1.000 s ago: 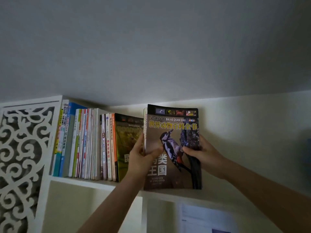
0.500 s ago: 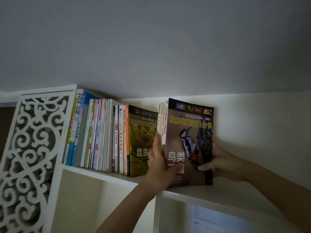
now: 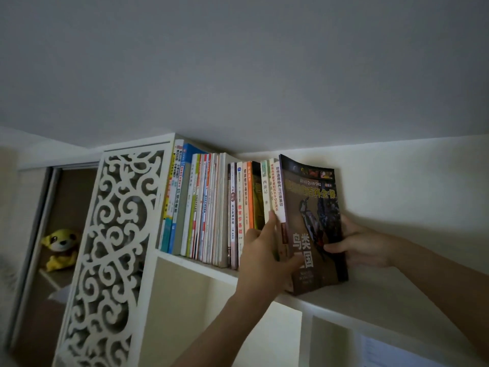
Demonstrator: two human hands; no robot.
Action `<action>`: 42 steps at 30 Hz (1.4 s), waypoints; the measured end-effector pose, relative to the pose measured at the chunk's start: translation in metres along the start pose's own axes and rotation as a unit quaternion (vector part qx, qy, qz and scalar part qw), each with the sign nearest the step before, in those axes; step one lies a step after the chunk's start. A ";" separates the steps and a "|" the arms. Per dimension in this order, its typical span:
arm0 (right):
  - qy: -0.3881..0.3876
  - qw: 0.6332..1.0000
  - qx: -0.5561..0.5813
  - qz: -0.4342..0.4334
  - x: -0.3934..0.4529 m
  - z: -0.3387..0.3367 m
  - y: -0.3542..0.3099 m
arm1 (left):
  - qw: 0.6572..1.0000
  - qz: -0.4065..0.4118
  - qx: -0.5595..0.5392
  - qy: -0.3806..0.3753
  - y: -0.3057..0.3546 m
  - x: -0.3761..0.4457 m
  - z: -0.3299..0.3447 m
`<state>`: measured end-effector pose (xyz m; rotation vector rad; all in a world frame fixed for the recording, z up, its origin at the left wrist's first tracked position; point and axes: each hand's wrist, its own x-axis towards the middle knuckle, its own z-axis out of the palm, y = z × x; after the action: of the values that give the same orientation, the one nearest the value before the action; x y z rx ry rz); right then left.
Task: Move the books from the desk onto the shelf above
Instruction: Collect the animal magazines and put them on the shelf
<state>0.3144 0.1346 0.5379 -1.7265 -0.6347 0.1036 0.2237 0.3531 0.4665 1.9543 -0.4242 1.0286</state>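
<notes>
**Shelving step: small stack being closed up against the row**

The shelf [image 3: 357, 300] already carries a long row of books [image 3: 209, 207] at left. A small stack fronted by the bird book [image 3: 312, 223] is stood on the shelf just right of that row, tilted. The stack is grasped by both hands: left hand [image 3: 264, 255] round the spine edges, right hand [image 3: 362, 245] on the far-right edge (thumb on cover). Next, judged: stack to be pushed left until flush and upright, then released.
</notes>
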 end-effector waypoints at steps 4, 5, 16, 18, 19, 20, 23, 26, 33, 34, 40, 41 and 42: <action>-0.016 1.000 -0.020 -0.010 0.020 0.001 0.004 | 0.999 -0.024 0.016 0.021 -0.006 0.008 0.000; -0.019 0.999 -0.026 -0.012 0.021 0.003 0.005 | 0.999 -0.029 0.020 0.018 -0.008 0.010 -0.001; 0.044 0.930 -0.356 -0.079 -0.029 0.050 -0.013 | 0.982 0.056 0.171 -0.055 -0.023 0.002 -0.034; -0.012 0.936 -0.342 -0.078 -0.034 0.062 -0.010 | 0.980 0.084 0.146 -0.103 -0.030 0.000 -0.033; -0.016 0.931 -0.354 -0.085 -0.032 0.066 -0.007 | 0.980 0.090 0.145 -0.106 -0.033 0.000 -0.031; -0.009 0.925 -0.371 -0.085 -0.028 0.068 -0.005 | 0.980 0.095 0.149 -0.097 -0.036 0.002 -0.030; 0.005 0.911 -0.404 -0.079 -0.018 0.073 -0.005 | 0.975 0.115 0.177 -0.066 -0.042 0.007 -0.029; -0.008 0.910 -0.410 -0.062 -0.009 0.073 -0.007 | 0.953 0.152 0.260 -0.041 -0.042 0.012 -0.027; 0.003 0.927 -0.373 -0.041 -0.014 0.075 -0.001 | 0.944 0.188 0.266 -0.058 -0.034 0.017 -0.031; 0.015 0.924 -0.380 -0.047 -0.013 0.075 0.003 | 0.948 0.186 0.251 -0.067 -0.035 0.016 -0.029; 0.036 0.926 -0.375 -0.030 -0.013 0.078 0.004 | 0.950 0.171 0.246 -0.092 -0.035 0.015 -0.029; 0.037 0.929 -0.367 -0.017 -0.020 0.079 0.001 | 0.950 0.160 0.249 -0.104 -0.031 0.013 -0.031; 0.040 0.927 -0.372 -0.014 -0.028 0.080 -0.003 | 0.951 0.152 0.247 -0.107 -0.025 0.007 -0.033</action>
<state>0.2579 0.1921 0.5118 -2.4350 -0.6848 -0.2642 0.2271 0.3953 0.4682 2.5204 -0.6512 1.2041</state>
